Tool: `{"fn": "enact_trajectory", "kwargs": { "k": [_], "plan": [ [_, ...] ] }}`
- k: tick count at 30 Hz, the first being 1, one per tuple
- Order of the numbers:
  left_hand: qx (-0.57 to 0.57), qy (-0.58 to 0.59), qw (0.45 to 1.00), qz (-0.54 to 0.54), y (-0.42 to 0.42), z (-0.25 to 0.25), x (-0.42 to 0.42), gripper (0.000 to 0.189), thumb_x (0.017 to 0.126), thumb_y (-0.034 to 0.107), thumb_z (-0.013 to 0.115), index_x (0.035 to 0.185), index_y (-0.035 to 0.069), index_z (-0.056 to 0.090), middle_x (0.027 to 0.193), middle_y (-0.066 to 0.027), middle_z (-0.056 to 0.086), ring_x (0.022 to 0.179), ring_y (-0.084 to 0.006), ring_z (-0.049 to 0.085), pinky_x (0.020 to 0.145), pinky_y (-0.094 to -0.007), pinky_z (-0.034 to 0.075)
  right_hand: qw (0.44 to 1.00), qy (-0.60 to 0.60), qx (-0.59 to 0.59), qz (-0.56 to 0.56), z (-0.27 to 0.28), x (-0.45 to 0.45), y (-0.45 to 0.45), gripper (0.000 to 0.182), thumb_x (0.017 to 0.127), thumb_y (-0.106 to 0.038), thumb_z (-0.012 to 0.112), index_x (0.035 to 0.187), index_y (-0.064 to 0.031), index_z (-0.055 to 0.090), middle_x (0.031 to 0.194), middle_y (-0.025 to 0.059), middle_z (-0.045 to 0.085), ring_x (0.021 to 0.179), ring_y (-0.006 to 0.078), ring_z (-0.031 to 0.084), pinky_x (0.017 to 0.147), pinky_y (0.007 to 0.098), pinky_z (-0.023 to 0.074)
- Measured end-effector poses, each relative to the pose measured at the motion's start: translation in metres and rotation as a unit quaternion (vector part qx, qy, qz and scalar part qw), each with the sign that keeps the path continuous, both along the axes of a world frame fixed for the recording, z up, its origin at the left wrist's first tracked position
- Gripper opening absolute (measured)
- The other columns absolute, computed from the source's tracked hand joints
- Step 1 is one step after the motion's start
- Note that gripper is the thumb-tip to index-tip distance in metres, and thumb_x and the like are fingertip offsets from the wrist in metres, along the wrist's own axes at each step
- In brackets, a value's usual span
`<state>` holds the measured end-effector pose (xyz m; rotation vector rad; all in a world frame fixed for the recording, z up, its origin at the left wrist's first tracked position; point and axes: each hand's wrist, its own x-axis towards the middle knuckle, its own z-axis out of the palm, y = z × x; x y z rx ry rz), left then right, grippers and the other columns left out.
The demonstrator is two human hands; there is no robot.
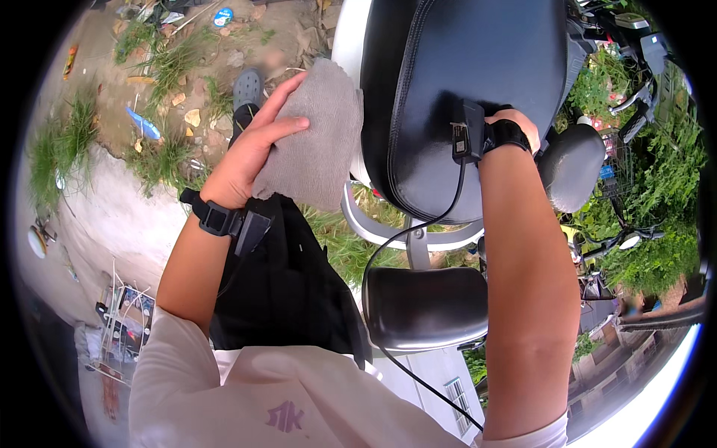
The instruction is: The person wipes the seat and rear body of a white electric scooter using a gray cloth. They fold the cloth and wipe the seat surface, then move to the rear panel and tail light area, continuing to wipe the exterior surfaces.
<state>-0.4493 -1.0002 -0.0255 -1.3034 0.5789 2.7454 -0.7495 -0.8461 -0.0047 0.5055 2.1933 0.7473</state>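
A grey cloth (316, 140) hangs from my left hand (269, 131), pinched with the thumb and fingers on it, beside the white body panel (350, 33) of a scooter. My right hand (515, 123) rests on the far part of the black scooter seat (476, 61); its fingers are mostly hidden behind the wrist device (468, 131), so whether it holds anything does not show. A black cable runs from that device down past the seat. The black padded backrest (428, 305) stands behind the seat on a grey metal rail (417, 243).
Right of the seat is another black padded seat (574, 168), with handlebars (638, 106) and greenery beyond. Rough ground with grass tufts, stones and litter lies to the left, near a grey clog (248, 87). A white wire rack (120, 330) stands lower left.
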Motion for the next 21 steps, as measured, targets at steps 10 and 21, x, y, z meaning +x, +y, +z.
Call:
{"fn": "enact_trajectory", "kwargs": {
  "k": [10, 21],
  "plan": [
    [-0.415, -0.111, 0.886, -0.175, 0.112, 0.009, 0.017, 0.065, 0.092, -0.004, 0.061, 0.153, 0.006, 0.040, 0.145, -0.0176, 0.051, 0.132, -0.0262, 0.053, 0.112, -0.0361, 0.041, 0.992, -0.113, 0.048, 0.033, -0.009, -0.007, 0.001, 0.051, 0.095, -0.045, 0.067, 0.136, -0.0163, 0.063, 0.134, 0.0001, 0.065, 0.123, 0.0144, 0.062, 0.105, 0.0321, 0.0458],
    [-0.546, -0.095, 0.811, -0.188, 0.045, -0.043, -0.057, 0.056, 0.087, -0.001, 0.058, 0.142, 0.006, 0.052, 0.129, -0.0246, 0.061, 0.116, -0.0453, 0.061, 0.100, -0.0464, 0.050, 0.994, -0.064, 0.063, -0.058, 0.004, 0.001, -0.014, 0.052, 0.096, -0.045, 0.066, 0.141, -0.0202, 0.060, 0.140, -0.0006, 0.062, 0.130, 0.0147, 0.057, 0.111, 0.0385, 0.0424]
  ]
}}
